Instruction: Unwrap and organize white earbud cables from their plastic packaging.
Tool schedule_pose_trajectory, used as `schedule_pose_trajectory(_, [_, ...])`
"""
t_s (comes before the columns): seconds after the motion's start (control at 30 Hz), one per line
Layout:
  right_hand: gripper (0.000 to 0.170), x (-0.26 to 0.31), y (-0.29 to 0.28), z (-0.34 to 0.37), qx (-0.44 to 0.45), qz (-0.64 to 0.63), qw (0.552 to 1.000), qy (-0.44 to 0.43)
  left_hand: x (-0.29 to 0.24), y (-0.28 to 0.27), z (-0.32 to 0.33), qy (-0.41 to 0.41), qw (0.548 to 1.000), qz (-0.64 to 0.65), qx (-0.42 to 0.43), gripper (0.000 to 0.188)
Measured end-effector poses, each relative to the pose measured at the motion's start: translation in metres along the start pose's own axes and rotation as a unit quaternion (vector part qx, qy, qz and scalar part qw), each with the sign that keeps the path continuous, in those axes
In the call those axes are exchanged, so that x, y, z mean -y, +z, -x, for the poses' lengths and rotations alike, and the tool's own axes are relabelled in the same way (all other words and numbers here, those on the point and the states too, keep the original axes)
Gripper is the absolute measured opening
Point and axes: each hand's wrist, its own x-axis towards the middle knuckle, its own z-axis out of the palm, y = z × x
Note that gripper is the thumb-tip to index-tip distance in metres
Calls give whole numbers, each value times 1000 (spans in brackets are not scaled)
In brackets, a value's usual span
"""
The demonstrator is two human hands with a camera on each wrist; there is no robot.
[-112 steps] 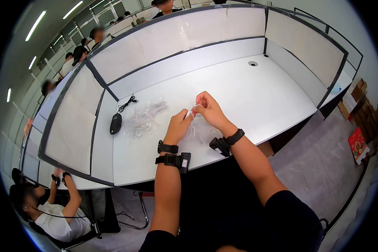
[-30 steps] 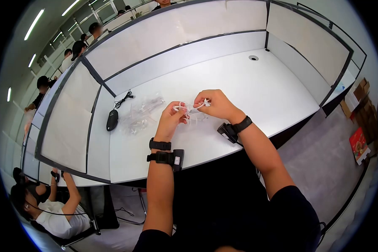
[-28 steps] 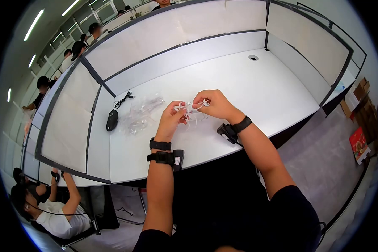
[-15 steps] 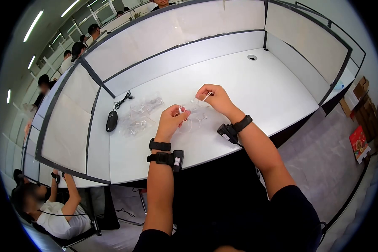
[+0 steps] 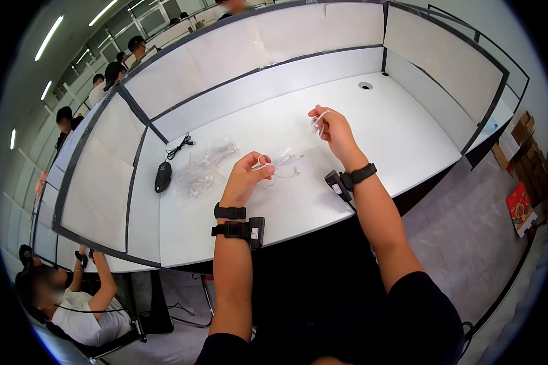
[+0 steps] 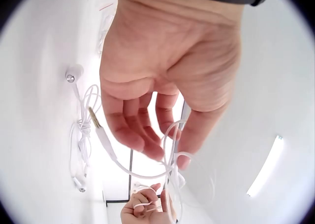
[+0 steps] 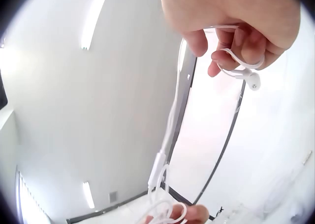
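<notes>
White wired earphones stretch between the two hands. The left hand [image 5: 248, 176] pinches loops of the white cable [image 6: 142, 176] between thumb and fingers; a gold-tipped plug [image 6: 94, 119] sticks out beside it. Farther back and to the right, the right hand [image 5: 336, 135] has curled fingers round the earbud end, with a white earbud [image 7: 252, 80] hanging by them. A cable splitter [image 7: 156, 170] hangs between the hands in the right wrist view. Another coiled white earphone [image 6: 83, 130] lies on the desk, below the left hand.
Clear plastic bags [image 5: 204, 167] with contents lie left of the hands. A black mouse [image 5: 163, 176] and its cable [image 5: 179, 146] are at the desk's left side. Partition panels [image 5: 256, 39] border the desk [image 5: 347, 121]. A seated person [image 5: 82, 310] is at the lower left.
The right hand has moved away from the left hand, back and to the right, drawing the earbud end with it. The left hand stays nearly in place, holding cable loops.
</notes>
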Motion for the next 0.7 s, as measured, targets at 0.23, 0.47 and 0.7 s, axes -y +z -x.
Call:
schedule_pose_trajectory(0.23, [25,1,-26,-12,-39,-148,988,-7,2,-10,-4,66,995,20,-76,14])
schedule_pose_trajectory(0.47, [23,-5,-22,-13,-13,-158,987,1,5,-15,-7,140,975,139,-105,16])
schedule_pose_trajectory(0.7, [16,-6,-26,-13,-35,-15,999,34,-2,-11,-5,122,957,261,-29,9])
